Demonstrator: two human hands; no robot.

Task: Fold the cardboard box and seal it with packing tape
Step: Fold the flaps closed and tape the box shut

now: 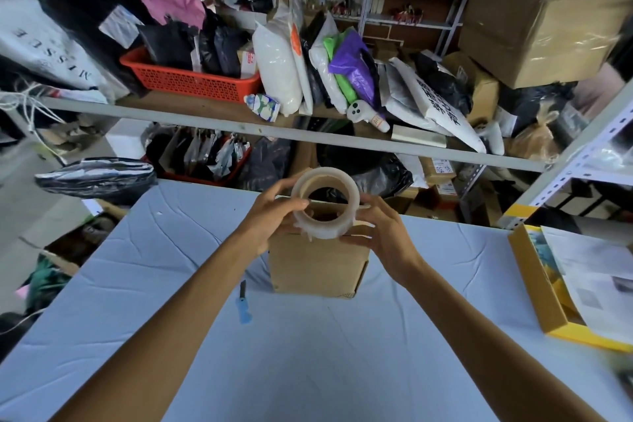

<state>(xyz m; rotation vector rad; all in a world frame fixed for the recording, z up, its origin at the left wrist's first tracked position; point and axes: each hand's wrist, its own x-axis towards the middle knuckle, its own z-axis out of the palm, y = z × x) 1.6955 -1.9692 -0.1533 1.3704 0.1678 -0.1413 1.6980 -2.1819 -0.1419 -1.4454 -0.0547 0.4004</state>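
Step in hand: judged from the pose, finding and freeing the loose end of the packing tape [324,203] before laying it over the box seam
Left hand [270,216]: grip closed around the left rim of the roll, thumb over its near edge
Right hand [383,233]: fingers curled against the roll's right side and lower edge, clamped on it as well
Doing it well: turn the roll slowly between both hands and feel for the ridge of the tape end with a thumbnail; peel it back evenly so it does not split; pull out a clean tail, then bring it down centred on the flaps
Risk: clear tape hides its own end and may tear into a narrow strip
Tape: translucent, pale, thick roll with a wide hollow core, held up above the box
Cardboard box [318,264]: plain brown, standing on the blue worktop [308,370] just under the hands; its top is hidden by the roll, so whether the flaps are shut cannot be told
Nearby: blue-handled cutter [244,308] lying left of the box
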